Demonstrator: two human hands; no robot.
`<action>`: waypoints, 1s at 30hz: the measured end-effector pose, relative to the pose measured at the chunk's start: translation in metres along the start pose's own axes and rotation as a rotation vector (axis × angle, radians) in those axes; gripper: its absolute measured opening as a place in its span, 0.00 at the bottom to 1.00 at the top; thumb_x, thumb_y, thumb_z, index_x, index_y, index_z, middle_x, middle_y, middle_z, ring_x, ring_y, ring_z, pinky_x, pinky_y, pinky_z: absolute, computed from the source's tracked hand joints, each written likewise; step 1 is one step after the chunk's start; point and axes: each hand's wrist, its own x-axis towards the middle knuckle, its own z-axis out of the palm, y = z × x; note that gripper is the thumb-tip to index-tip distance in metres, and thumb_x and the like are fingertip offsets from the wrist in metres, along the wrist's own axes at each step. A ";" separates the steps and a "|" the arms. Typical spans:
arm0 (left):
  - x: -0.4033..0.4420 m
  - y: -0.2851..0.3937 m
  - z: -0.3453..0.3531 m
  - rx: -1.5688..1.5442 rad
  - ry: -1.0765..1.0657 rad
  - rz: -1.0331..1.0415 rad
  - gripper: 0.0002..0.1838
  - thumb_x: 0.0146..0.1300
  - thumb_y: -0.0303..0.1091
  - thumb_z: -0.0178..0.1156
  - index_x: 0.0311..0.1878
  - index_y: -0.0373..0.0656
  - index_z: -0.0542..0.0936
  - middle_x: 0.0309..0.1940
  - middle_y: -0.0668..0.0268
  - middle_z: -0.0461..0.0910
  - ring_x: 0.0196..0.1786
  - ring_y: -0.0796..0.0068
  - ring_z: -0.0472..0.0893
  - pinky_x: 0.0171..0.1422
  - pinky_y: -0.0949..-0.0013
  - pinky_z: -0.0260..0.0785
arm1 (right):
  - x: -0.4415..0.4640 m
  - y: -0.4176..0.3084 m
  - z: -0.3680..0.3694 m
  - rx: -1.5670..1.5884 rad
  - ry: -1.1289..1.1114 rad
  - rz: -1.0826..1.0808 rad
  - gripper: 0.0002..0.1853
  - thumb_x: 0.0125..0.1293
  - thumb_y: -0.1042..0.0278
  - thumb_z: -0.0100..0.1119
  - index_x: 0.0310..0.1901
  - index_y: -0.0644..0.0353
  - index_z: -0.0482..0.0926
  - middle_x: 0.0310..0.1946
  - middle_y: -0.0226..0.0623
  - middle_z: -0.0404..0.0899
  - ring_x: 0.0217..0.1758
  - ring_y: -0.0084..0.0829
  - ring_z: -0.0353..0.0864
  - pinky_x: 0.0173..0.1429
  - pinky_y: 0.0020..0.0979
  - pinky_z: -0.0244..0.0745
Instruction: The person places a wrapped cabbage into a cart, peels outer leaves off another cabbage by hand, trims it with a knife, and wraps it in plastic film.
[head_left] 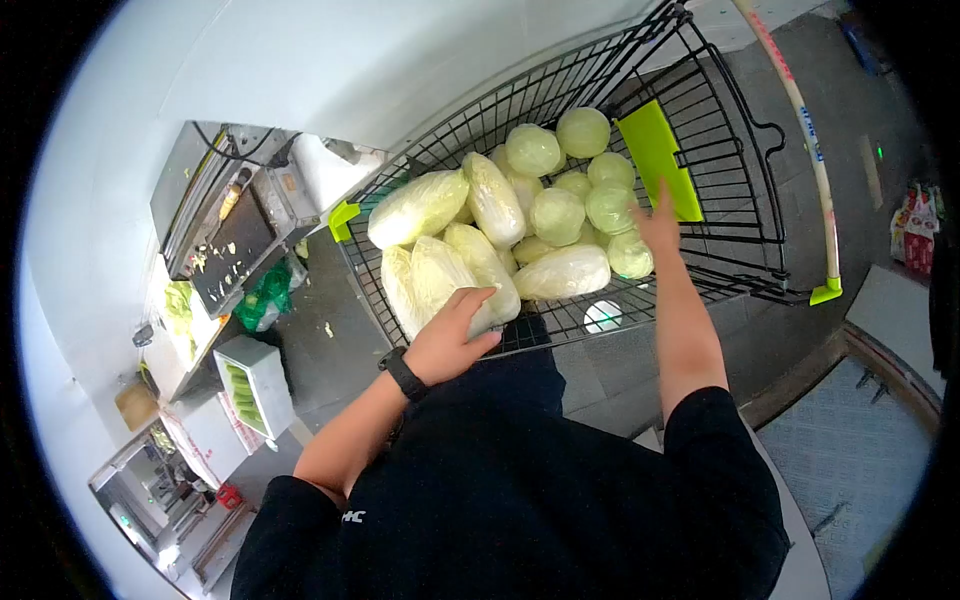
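Note:
A black wire shopping cart (440, 142) holds wrapped napa cabbages (417, 207) on its left side and round pale-green wrapped cabbages (558, 216) toward its right. My left hand (455, 336), with a black watch on the wrist, is over the near edge of the cart. Its fingers lie against a napa cabbage (440, 275), thumb apart. At the right of the pile, my right hand (658, 226) reaches in with fingers spread, beside a round cabbage (630, 254); whether it touches is unclear. The bright green seat flap (660, 160) is just beyond that hand.
To the left stand a dark work surface (230, 250) strewn with scraps, a green plastic bag (265, 297) and a white foam box (262, 388) holding green vegetables. The cart handle (808, 130) is at the right. A pale wall (300, 70) runs along the far side.

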 end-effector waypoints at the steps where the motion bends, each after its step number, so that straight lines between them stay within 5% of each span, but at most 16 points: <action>1: -0.006 -0.001 -0.003 0.002 0.006 0.011 0.32 0.65 0.35 0.65 0.70 0.39 0.66 0.60 0.51 0.71 0.61 0.55 0.76 0.68 0.59 0.67 | 0.005 0.017 -0.005 0.017 0.000 0.056 0.45 0.62 0.45 0.65 0.76 0.51 0.56 0.67 0.55 0.69 0.69 0.52 0.71 0.67 0.44 0.71; 5: -0.047 -0.023 -0.013 -0.080 0.075 0.097 0.28 0.66 0.37 0.64 0.67 0.38 0.70 0.58 0.52 0.74 0.61 0.56 0.76 0.67 0.59 0.68 | -0.013 0.007 -0.050 -0.021 -0.073 0.288 0.26 0.69 0.53 0.58 0.64 0.56 0.75 0.48 0.49 0.85 0.50 0.44 0.85 0.52 0.39 0.77; 6: -0.062 -0.028 -0.014 -0.079 0.127 0.089 0.27 0.67 0.38 0.63 0.66 0.38 0.70 0.57 0.52 0.75 0.61 0.56 0.76 0.67 0.59 0.68 | -0.022 0.013 -0.044 -0.123 0.022 0.109 0.25 0.70 0.54 0.57 0.63 0.59 0.75 0.45 0.49 0.86 0.45 0.43 0.86 0.49 0.38 0.77; 7: -0.081 -0.033 -0.019 -0.122 0.163 0.061 0.27 0.67 0.38 0.62 0.65 0.38 0.71 0.58 0.51 0.75 0.61 0.55 0.76 0.68 0.58 0.68 | -0.043 -0.039 -0.050 -0.133 0.008 0.124 0.23 0.72 0.56 0.56 0.61 0.63 0.76 0.46 0.49 0.86 0.46 0.41 0.85 0.50 0.38 0.77; 8: -0.097 -0.041 -0.019 -0.092 0.225 0.118 0.26 0.67 0.38 0.62 0.64 0.37 0.71 0.58 0.50 0.75 0.62 0.53 0.75 0.69 0.58 0.67 | -0.045 -0.018 -0.027 0.044 0.030 -0.137 0.21 0.74 0.58 0.54 0.60 0.66 0.77 0.47 0.48 0.85 0.47 0.40 0.84 0.50 0.38 0.77; 9: -0.119 -0.051 -0.020 -0.120 0.287 0.130 0.25 0.68 0.39 0.62 0.64 0.37 0.71 0.58 0.50 0.75 0.61 0.51 0.75 0.68 0.56 0.67 | -0.042 -0.005 0.002 0.275 -0.076 -0.078 0.21 0.75 0.60 0.50 0.59 0.67 0.77 0.53 0.51 0.82 0.57 0.47 0.82 0.61 0.43 0.75; 10: -0.142 -0.061 -0.025 -0.140 0.339 0.139 0.25 0.68 0.39 0.61 0.64 0.37 0.72 0.56 0.50 0.75 0.61 0.51 0.75 0.68 0.55 0.67 | -0.047 -0.021 0.028 0.296 -0.082 -0.166 0.19 0.76 0.60 0.48 0.54 0.67 0.80 0.53 0.50 0.83 0.55 0.44 0.82 0.59 0.41 0.75; 13: -0.227 -0.082 -0.036 -0.226 0.557 0.053 0.24 0.68 0.39 0.61 0.63 0.37 0.73 0.58 0.51 0.75 0.62 0.51 0.75 0.68 0.57 0.67 | -0.146 -0.186 0.055 0.117 -0.190 -0.304 0.19 0.78 0.61 0.44 0.51 0.67 0.81 0.46 0.49 0.84 0.49 0.42 0.82 0.57 0.38 0.73; 16: -0.329 -0.129 -0.037 -0.273 0.760 -0.003 0.25 0.69 0.39 0.60 0.65 0.36 0.72 0.60 0.51 0.74 0.64 0.52 0.75 0.68 0.57 0.67 | -0.230 -0.290 0.139 0.228 -0.151 -0.921 0.16 0.77 0.61 0.46 0.48 0.62 0.83 0.33 0.44 0.82 0.36 0.38 0.80 0.44 0.35 0.73; 17: -0.361 -0.145 -0.029 -0.274 0.832 -0.024 0.25 0.69 0.39 0.59 0.66 0.37 0.71 0.60 0.52 0.74 0.63 0.54 0.75 0.67 0.58 0.68 | -0.293 -0.354 0.125 0.182 -0.281 -0.867 0.14 0.74 0.63 0.50 0.48 0.60 0.83 0.29 0.43 0.80 0.32 0.36 0.78 0.42 0.36 0.72; 18: -0.398 -0.156 -0.029 -0.368 0.858 -0.102 0.25 0.70 0.40 0.59 0.66 0.38 0.72 0.60 0.53 0.75 0.62 0.56 0.76 0.67 0.58 0.69 | -0.316 -0.384 0.145 0.072 -0.426 -0.843 0.13 0.70 0.65 0.55 0.51 0.58 0.82 0.32 0.42 0.79 0.36 0.39 0.78 0.45 0.37 0.73; 19: -0.434 -0.165 -0.025 -0.468 0.878 -0.175 0.25 0.70 0.40 0.59 0.66 0.39 0.72 0.59 0.53 0.75 0.61 0.58 0.77 0.66 0.58 0.70 | -0.340 -0.412 0.168 0.180 -0.372 -1.241 0.13 0.68 0.68 0.56 0.53 0.58 0.80 0.37 0.41 0.79 0.40 0.39 0.77 0.45 0.36 0.72; 20: -0.458 -0.197 -0.004 -0.360 0.982 -0.201 0.24 0.70 0.40 0.59 0.66 0.40 0.73 0.58 0.55 0.76 0.60 0.60 0.78 0.66 0.59 0.71 | -0.375 -0.448 0.176 0.127 -0.485 -1.302 0.13 0.68 0.68 0.58 0.52 0.59 0.79 0.43 0.42 0.78 0.45 0.41 0.78 0.49 0.36 0.73; 24: -0.567 -0.237 0.020 -0.440 1.211 -0.281 0.23 0.69 0.38 0.61 0.64 0.39 0.74 0.57 0.56 0.77 0.59 0.61 0.78 0.65 0.59 0.70 | -0.451 -0.505 0.250 -0.018 -0.819 -1.348 0.14 0.69 0.62 0.58 0.51 0.60 0.80 0.45 0.46 0.79 0.50 0.46 0.80 0.55 0.39 0.75; 28: -0.634 -0.274 0.045 -0.574 1.430 -0.339 0.22 0.69 0.38 0.62 0.62 0.38 0.75 0.56 0.56 0.77 0.60 0.62 0.78 0.65 0.61 0.70 | -0.438 -0.485 0.365 -0.710 -1.113 -1.414 0.19 0.67 0.55 0.59 0.52 0.59 0.81 0.48 0.47 0.83 0.55 0.49 0.81 0.60 0.44 0.75; 30: -0.652 -0.295 0.055 -0.620 1.497 -0.343 0.22 0.68 0.39 0.62 0.62 0.38 0.76 0.55 0.55 0.78 0.59 0.61 0.79 0.62 0.61 0.72 | -0.456 -0.494 0.371 -0.972 -1.209 -1.052 0.20 0.66 0.52 0.58 0.52 0.58 0.82 0.49 0.46 0.85 0.55 0.47 0.82 0.59 0.42 0.76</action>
